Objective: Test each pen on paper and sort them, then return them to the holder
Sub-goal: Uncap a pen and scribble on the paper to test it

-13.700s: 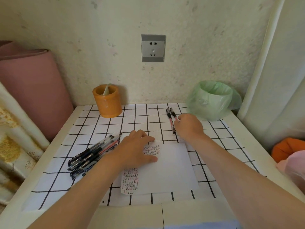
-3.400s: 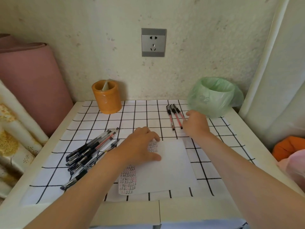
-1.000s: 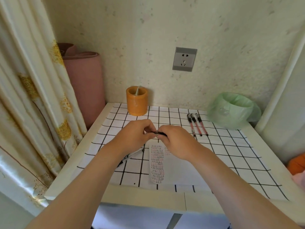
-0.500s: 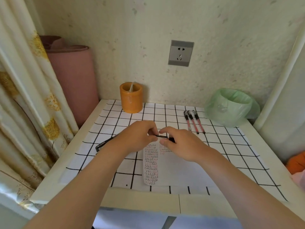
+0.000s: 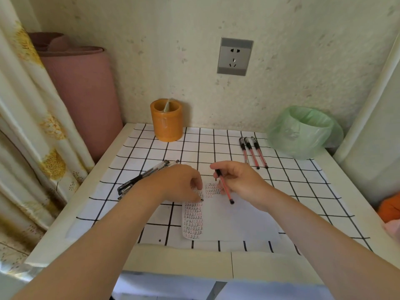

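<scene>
My right hand [image 5: 242, 180] grips a red pen [image 5: 224, 188] with a black grip, slanted over the top of the white paper [image 5: 238, 219]. The paper carries rows of small written marks along its left side. My left hand [image 5: 181, 185] rests on the paper's upper left corner, its fingers curled round a small dark piece [image 5: 202, 199] that looks like the pen's cap. A pile of black pens [image 5: 140, 178] lies left of my left hand, partly hidden by it. Three red pens [image 5: 252, 152] lie side by side at the back right. The orange holder [image 5: 166, 120] stands at the back.
A bin lined with a green bag [image 5: 303, 131] stands at the back right corner. The table wears a white cloth with a black grid [image 5: 194, 148]. A pink roll [image 5: 82, 94] and a curtain [image 5: 26, 126] stand along the left. A socket [image 5: 234, 56] is on the wall.
My hands held one pen between them and have drawn apart. The right hand now holds the pen alone, and the left has dropped onto the paper with the dark piece.
</scene>
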Tool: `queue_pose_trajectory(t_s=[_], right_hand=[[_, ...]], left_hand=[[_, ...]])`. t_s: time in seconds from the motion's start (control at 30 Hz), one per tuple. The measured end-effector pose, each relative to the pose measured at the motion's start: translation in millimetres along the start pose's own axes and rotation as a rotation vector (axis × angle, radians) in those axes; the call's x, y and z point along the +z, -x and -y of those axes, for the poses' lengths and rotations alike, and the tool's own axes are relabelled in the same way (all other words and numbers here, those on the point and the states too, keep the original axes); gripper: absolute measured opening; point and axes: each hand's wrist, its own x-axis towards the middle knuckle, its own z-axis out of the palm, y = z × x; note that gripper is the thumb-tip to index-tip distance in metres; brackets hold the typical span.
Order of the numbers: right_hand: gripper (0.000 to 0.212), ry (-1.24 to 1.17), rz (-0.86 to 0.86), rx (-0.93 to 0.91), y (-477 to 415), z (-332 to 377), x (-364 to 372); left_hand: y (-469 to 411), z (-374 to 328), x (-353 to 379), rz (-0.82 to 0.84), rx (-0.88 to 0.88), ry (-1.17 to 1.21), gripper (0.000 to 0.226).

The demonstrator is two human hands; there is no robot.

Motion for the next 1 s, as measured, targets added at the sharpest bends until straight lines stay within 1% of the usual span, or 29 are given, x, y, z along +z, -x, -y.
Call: queue_pose_trajectory(t_s=[0.1, 0.13, 0.2, 0.27, 0.33, 0.47, 0.6, 0.7, 0.8, 0.9, 1.0], right_hand=[[0.012, -0.135, -0.038, -0.029, 3, -6, 2], [0.009, -0.181, -0.056, -0.029, 3, -7, 3], [0.015, -0.194, -0.087, -0.025, 1, -11, 4], [0.014, -0.164, -0.108, -0.035, 2, -12, 5], [0.018, -0.158, -0.112, -0.049, 4, -13, 5], [0.027, -0.110, -0.108, -0.068, 8, -14, 1], [0.021, 0.088, -0.039, -0.102, 9, -18, 3], [0.023, 0.204, -0.025, -0.121, 8, -23, 10], [0.022, 0.232, -0.029, -0.159, 7, -26, 13], [0.023, 0.237, -0.046, -0.185, 5, -28, 13], [0.026, 0.252, -0.046, -0.199, 4, -29, 12]], left_hand=[[-3, -2, 5, -0.005, 0.042, 0.019, 0.042], [-4, -3, 7, -0.002, 0.048, 0.023, 0.046], [-6, -4, 11, -0.003, 0.060, 0.020, 0.056], [-7, -6, 15, -0.013, 0.080, -0.006, 0.066], [-7, -6, 18, -0.017, 0.100, -0.036, 0.071], [-6, -4, 20, -0.035, 0.108, -0.075, 0.069], [-6, -3, 20, -0.033, 0.098, -0.134, 0.070], [-5, -3, 19, -0.045, 0.104, -0.137, 0.070], [-5, -4, 18, -0.069, 0.135, -0.112, 0.067], [-5, -5, 19, -0.019, 0.146, -0.027, 0.068], [-6, -3, 21, -0.004, 0.143, -0.010, 0.066]])
